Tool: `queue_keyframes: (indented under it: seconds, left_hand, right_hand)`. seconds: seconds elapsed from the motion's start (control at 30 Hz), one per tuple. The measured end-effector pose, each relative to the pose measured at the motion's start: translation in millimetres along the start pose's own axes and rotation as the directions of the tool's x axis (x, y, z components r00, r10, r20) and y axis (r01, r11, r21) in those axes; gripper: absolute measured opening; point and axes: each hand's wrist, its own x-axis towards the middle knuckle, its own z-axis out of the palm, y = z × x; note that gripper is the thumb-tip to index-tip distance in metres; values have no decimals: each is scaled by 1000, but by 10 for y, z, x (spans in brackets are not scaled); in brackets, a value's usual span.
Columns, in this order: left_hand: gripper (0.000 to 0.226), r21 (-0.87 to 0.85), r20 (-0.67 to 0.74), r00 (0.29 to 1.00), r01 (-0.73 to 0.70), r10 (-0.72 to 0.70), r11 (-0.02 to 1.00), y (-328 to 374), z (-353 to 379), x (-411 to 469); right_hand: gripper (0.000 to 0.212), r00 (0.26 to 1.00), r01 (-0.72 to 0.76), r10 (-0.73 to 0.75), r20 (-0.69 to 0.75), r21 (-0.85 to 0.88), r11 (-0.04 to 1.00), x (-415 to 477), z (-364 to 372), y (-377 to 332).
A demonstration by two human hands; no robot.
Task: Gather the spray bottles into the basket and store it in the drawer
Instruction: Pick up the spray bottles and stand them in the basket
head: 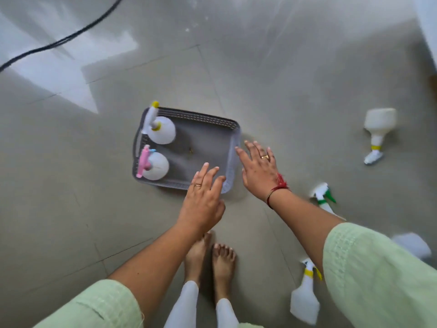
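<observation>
A grey basket [233, 152] sits on the floor ahead of my feet. Two white spray bottles stand in its left side: one with a yellow nozzle [158, 127] at the far corner, one with a pink trigger [153, 165] nearer. My left hand [203, 200] hovers open over the basket's near right corner. My right hand [259, 169] is open just beside the basket's right wall, holding nothing. On the floor to the right lie more white spray bottles: one with a yellow collar [378, 131], one with a green trigger [322, 197], another yellow-collared one [305, 294].
A black cable [59, 41] runs across the grey tiled floor at the upper left. My bare feet [210, 256] stand just behind the basket. A white object [412, 246] shows past my right sleeve. A pale wall or cabinet edge [429, 31] rises at the far right.
</observation>
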Motion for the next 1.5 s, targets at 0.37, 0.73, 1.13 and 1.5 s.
queue_keyframes:
  seconds: [0.37, 0.73, 1.13, 1.5]
  left_hand:
    - [52, -44, 310, 917, -249, 250, 968, 1564, 552, -67]
    - [53, -40, 533, 763, -408, 365, 912, 2162, 1326, 79]
    - [53, -61, 652, 664, -435, 366, 898, 2262, 2112, 398]
    - [51, -69, 653, 677, -392, 339, 917, 2239, 2317, 329]
  right_hand:
    - [50, 883, -465, 439, 163, 182, 867, -2000, 627, 1602]
    - [43, 620, -783, 692, 368, 334, 524, -2587, 1508, 2126]
    - [71, 241, -932, 739, 629, 361, -3, -2637, 2558, 2311]
    - [63, 183, -941, 767, 615, 334, -44, -2430, 2891, 2268]
